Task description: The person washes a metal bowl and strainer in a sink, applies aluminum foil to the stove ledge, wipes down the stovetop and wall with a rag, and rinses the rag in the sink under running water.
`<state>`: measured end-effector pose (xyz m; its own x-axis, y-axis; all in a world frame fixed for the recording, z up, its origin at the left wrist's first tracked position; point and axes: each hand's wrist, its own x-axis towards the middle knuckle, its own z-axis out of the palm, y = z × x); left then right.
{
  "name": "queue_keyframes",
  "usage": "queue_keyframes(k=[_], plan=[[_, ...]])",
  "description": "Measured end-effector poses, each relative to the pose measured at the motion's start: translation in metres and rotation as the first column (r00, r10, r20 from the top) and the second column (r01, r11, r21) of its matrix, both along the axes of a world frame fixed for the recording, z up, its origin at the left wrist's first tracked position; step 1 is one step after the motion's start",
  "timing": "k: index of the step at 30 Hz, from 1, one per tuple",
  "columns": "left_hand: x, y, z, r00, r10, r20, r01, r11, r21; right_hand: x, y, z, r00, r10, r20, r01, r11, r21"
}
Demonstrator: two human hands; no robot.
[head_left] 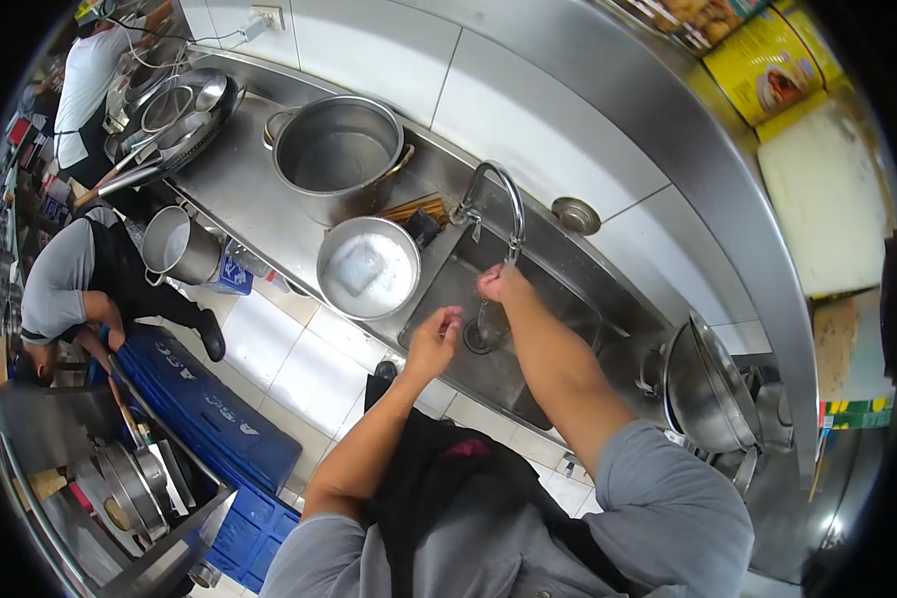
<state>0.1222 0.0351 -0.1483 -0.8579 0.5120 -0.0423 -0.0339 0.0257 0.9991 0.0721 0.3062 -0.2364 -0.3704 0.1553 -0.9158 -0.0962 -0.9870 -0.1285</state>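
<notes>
Steel desk [239, 135]: runs along the tiled wall, bearing pots and pans.
Blue bin [204, 404]: on the far side of the walkway, a co-worker in grey [55, 269] bent over its end.
Sink [483, 381]: set into the desk, straight in front of the person, under both forearms.
Big pot [354, 204]: upright on the desk, left of the sink.
Round bowl [369, 315]: between pot and sink, white suds [394, 264] in it around something pale I can't make out.
Tap [511, 194]: arched over the sink, its spout just above the right wrist.
Right hand [493, 283]: right below the spout, fingers curled; can't tell whether they grip anything.
Left hand [436, 341]: over the sink's near side, fingers half bent, grip unclear from here.
</notes>
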Motion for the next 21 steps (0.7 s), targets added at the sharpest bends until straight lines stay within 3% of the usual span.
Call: queue_keyframes(k=[1, 2, 3, 6, 7, 8, 10, 12, 13, 15, 16, 18, 21], plan=[[-0.005, 0.001, 0.000, 1.000, 0.003, 0.023, -0.003, 1.000, -0.005, 0.006, 0.011, -0.008, 0.988, 0.121, -0.100, -0.124, 0.992, -0.021], [-0.011, 0.003, -0.001, 0.999, 0.005, 0.047, -0.005, 1.000, -0.008, 0.010, 0.012, -0.005, 0.988, 0.117, -0.097, -0.119, 0.993, -0.014], [-0.016, 0.008, -0.005, 0.999, -0.001, 0.052, 0.001, 1.000, 0.001, 0.016, 0.013, 0.003, 0.983, 0.126, -0.130, -0.153, 0.962, -0.227], [-0.027, 0.032, -0.021, 0.999, 0.022, 0.043, -0.024, 0.999, 0.031, 0.018, -0.018, 0.081, 0.997, 0.062, 0.042, -0.041, 0.926, -0.376], [-0.034, 0.041, -0.021, 0.999, 0.013, 0.041, -0.015, 0.998, 0.057, 0.034, -0.037, 0.107, 0.958, 0.283, 0.044, -0.276, 0.953, -0.124], [-0.040, 0.047, -0.022, 0.999, 0.005, 0.040, -0.008, 0.997, 0.082, 0.053, -0.052, 0.117, 0.868, 0.485, 0.104, -0.495, 0.860, 0.125], [-0.050, 0.051, -0.021, 0.998, -0.010, 0.060, 0.003, 0.994, 0.111, 0.117, -0.037, 0.108, 0.669, 0.737, 0.093, -0.731, 0.630, 0.264], [-0.059, 0.045, -0.021, 0.984, -0.097, 0.148, 0.081, 0.991, 0.111, 0.164, -0.037, 0.124, 0.498, 0.813, 0.301, -0.845, 0.377, 0.380], [-0.060, 0.042, -0.021, 0.976, -0.119, 0.183, 0.105, 0.991, 0.085, 0.179, -0.047, 0.130, 0.500, 0.811, 0.304, -0.845, 0.379, 0.378], [-0.059, 0.036, -0.016, 0.974, -0.111, 0.198, 0.096, 0.992, 0.086, 0.202, -0.068, 0.135, 0.375, 0.781, 0.499, -0.873, 0.117, 0.473], [-0.056, 0.035, -0.016, 0.972, -0.102, 0.212, 0.085, 0.993, 0.086, 0.211, -0.069, 0.115, 0.374, 0.781, 0.500, -0.875, 0.119, 0.469], [-0.039, 0.036, -0.037, 0.960, -0.117, 0.253, 0.090, 0.989, 0.115, 0.241, -0.064, 0.053, 0.391, 0.783, 0.483, -0.920, 0.320, 0.226], [-0.052, 0.047, -0.053, 0.974, -0.099, 0.205, 0.070, 0.987, 0.142, 0.222, -0.048, 0.061, 0.416, 0.794, 0.443, -0.905, 0.314, 0.286]])
